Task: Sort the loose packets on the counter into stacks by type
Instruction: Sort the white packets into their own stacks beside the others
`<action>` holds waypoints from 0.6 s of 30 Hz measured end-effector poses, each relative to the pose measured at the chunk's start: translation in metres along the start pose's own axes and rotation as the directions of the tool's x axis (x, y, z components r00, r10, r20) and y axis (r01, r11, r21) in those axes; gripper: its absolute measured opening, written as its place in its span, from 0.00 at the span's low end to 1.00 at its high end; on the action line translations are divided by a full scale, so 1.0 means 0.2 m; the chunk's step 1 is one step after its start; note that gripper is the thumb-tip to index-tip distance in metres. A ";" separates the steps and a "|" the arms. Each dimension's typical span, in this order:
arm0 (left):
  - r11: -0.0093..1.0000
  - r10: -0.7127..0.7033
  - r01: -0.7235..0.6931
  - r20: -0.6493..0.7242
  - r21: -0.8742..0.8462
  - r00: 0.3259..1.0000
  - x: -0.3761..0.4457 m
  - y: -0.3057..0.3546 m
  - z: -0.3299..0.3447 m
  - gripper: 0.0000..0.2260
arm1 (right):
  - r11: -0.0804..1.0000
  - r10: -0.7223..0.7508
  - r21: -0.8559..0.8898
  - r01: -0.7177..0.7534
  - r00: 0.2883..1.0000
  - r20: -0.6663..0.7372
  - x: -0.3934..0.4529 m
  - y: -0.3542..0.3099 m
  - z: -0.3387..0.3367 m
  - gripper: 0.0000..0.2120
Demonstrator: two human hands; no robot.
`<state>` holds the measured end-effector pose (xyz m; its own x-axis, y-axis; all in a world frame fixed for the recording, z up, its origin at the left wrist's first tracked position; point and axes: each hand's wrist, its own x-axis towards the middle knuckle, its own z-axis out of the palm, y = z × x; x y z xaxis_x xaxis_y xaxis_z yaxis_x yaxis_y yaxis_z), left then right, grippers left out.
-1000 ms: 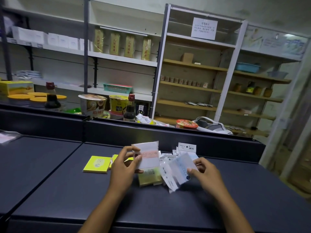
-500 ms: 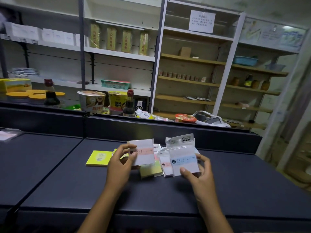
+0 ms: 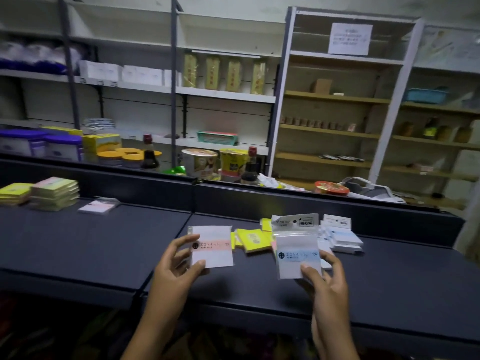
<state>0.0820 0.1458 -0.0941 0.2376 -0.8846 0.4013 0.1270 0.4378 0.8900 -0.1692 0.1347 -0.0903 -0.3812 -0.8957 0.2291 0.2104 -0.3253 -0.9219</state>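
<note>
I logged sorting partly done: left hand (image 3: 173,268) pinched a pink-banded white packet (image 3: 211,246), right hand (image 3: 326,278) a blue-banded clear-bagged one (image 3: 297,252), both above the dark counter (image 3: 389,281), yellow stacks (image 3: 53,193) far left, loose pile (image 3: 253,239) remaining.

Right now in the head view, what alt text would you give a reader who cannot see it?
Above a dark counter, the left hand holds a pink-banded packet and the right hand a blue-banded packet. Loose yellow packets and white packets lie behind them; sorted stacks sit far left, stocked shelves beyond.
</note>
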 end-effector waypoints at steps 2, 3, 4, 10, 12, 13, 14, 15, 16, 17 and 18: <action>1.000 -0.001 0.001 -0.036 -0.002 0.999 -0.04 0.06 -0.16 0.18 | 1.000 -0.009 -0.018 0.009 1.000 0.022 -0.08 0.02 0.12 0.16; 1.000 0.003 -0.003 -0.061 -0.003 0.998 -0.06 0.09 -0.24 0.18 | 1.000 -0.006 -0.017 0.006 0.999 0.035 -0.13 0.03 0.18 0.16; 1.000 0.013 -0.013 -0.088 -0.003 0.996 -0.08 0.13 -0.32 0.18 | 1.000 -0.001 -0.012 0.002 0.999 0.054 -0.17 0.04 0.25 0.16; 0.998 0.060 -0.051 -0.220 0.045 0.974 -0.20 0.29 -0.74 0.18 | 1.000 0.000 -0.028 0.005 0.986 0.165 -0.43 0.10 0.58 0.18; 0.997 0.069 -0.059 -0.244 0.050 0.967 -0.24 0.34 -0.85 0.18 | 0.999 -0.017 -0.042 0.025 0.983 0.183 -0.51 0.13 0.68 0.19; 0.997 0.071 -0.060 -0.254 0.049 0.965 -0.26 0.36 -0.90 0.18 | 0.998 -0.024 -0.044 0.033 0.981 0.190 -0.55 0.14 0.73 0.19; 0.997 0.070 -0.058 -0.261 0.051 0.963 -0.27 0.39 -0.95 0.18 | 0.998 -0.028 -0.043 0.037 0.979 0.200 -0.59 0.15 0.78 0.19; 0.997 0.069 -0.056 -0.266 0.056 0.961 -0.28 0.41 -1.00 0.18 | 0.998 -0.029 -0.041 0.039 0.977 0.213 -0.62 0.16 0.83 0.19; 0.996 0.070 -0.055 -0.272 0.065 0.960 -0.29 0.43 -1.04 0.18 | 0.998 -0.031 -0.037 0.040 0.973 0.227 -0.65 0.17 0.88 0.19; 0.996 0.073 -0.054 -0.278 0.074 0.958 -0.30 0.44 -1.08 0.18 | 0.998 -0.036 -0.032 0.046 0.970 0.241 -0.68 0.18 0.92 0.19; 0.995 0.076 -0.054 -0.285 0.083 0.955 -0.30 0.45 -1.12 0.18 | 0.998 -0.044 -0.028 0.053 0.966 0.254 -0.69 0.19 0.96 0.19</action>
<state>0.2949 0.2738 -0.0874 0.5116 -0.7661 0.3892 0.0333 0.4702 0.8819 0.0644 0.1882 -0.0966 -0.1493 -0.9281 0.3410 0.1645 -0.3633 -0.9170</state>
